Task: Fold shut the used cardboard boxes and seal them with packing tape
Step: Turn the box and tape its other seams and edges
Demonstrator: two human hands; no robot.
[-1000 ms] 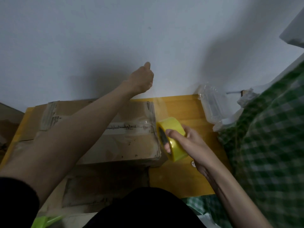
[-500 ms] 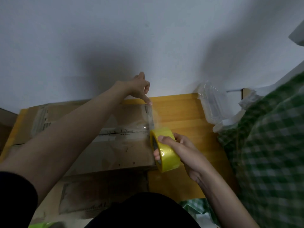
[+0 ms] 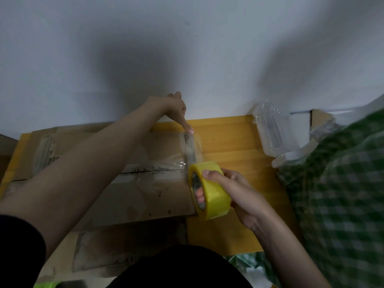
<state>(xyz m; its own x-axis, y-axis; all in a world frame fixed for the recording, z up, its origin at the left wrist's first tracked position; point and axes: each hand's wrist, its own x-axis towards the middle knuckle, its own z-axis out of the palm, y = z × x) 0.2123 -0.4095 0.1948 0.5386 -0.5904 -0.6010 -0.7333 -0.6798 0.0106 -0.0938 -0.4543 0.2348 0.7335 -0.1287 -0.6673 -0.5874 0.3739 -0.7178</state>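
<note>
Taping: a strip of clear packing tape (image 3: pixel 192 151) is stretched along the right end of the cardboard box (image 3: pixel 133 183), from the roll up to the far corner.
Left hand: the left hand (image 3: pixel 173 110) is reached across the box, its index finger (image 3: pixel 188 127) pointed down and pressed on the tape's free end at the box's far right corner; the other fingers are curled back and nothing is clasped in them.
Right hand: the right hand (image 3: pixel 232 191) is clenched round the yellow tape roll (image 3: pixel 208 190), with the thumb laid over the outer band and fingertips seen inside the core.
Tape roll: it is held on edge against the box's right end, just nearer the person than the pressed fingertip, with the strip running between the two.
Box: the flaps are folded shut, and old tape is seen along the centre seam, which runs leftward from the roll under the left forearm; the box lies on a yellow wooden tabletop (image 3: pixel 230 142).
Beyond the grip: a clear plastic container (image 3: pixel 272 132) stands to the right of the roll, against the white wall (image 3: pixel 187 48).
Right of that: green checked cloth (image 3: pixel 342 194) is spread.
</note>
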